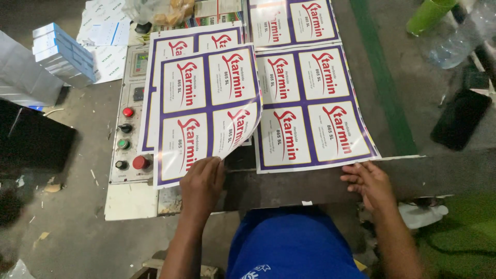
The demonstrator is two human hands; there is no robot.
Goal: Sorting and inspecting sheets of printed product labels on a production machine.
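Pinching the curling lower edge of a printed label sheet (pixel 206 108), the left hand (pixel 201 183) lifts it while the right hand (pixel 368 181), fingers spread, rests beside another sheet (pixel 310 108) on the table (pixel 289 186).

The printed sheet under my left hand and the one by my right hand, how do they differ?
The left sheet has its near corner curled up, lifted by the left hand; the right sheet lies flat on the table. The left sheet overlaps another sheet and the control panel; the right hand only touches the right sheet's near edge. Both carry four red-lettered labels in purple borders.
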